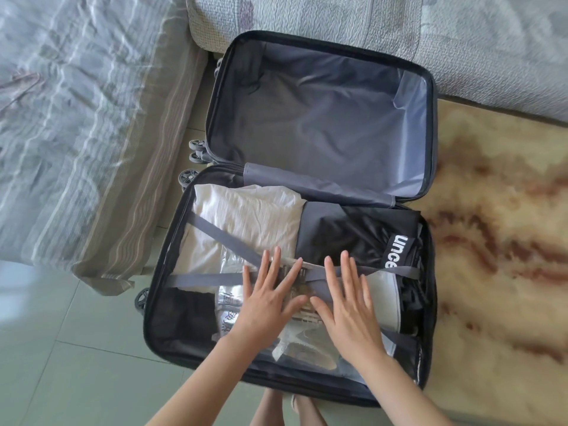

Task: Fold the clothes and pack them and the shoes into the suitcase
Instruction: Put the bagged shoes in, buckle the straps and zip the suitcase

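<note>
Head view: both my hands lie flat, fingers straight and spread wide, palms down on the packed half of the open suitcase (159,287), which lies on the tiled floor (61,364). My left hand (270,302) and my right hand (350,305) sit side by side, thumbs nearly touching. They press on the spot where the grey straps (221,235) cross. Neither hand grips anything.

Under my left fingertips is the buckle (302,265), partly hidden. Under both palms lies a clear plastic bag (233,299). Just behind my wrists, a pale shoe (304,345) shows through it; I cannot tell whether a second shoe lies with it.

Beyond my left hand, a folded white garment (246,216) fills the far left corner of this half, with one strap running slantwise over it. Beyond my right hand lies a folded black garment (347,235), touching the white one along its edge. It carries a white-lettered label (396,250), off to the right of my right fingertips. To the left of my left wrist there is something dark in the near corner; I cannot tell whether it is cloth or lining.

Further out, past the clothes, the lid half (319,118) lies open, lined in grey fabric. The wheels (196,149) stick out well to the left of my left hand.

A bed (76,118) with a striped cover stands far to the left. A quilted grey sofa cover (461,41) lies beyond the lid, and a mottled tan rug (498,256) spreads to the right of my right hand.
</note>
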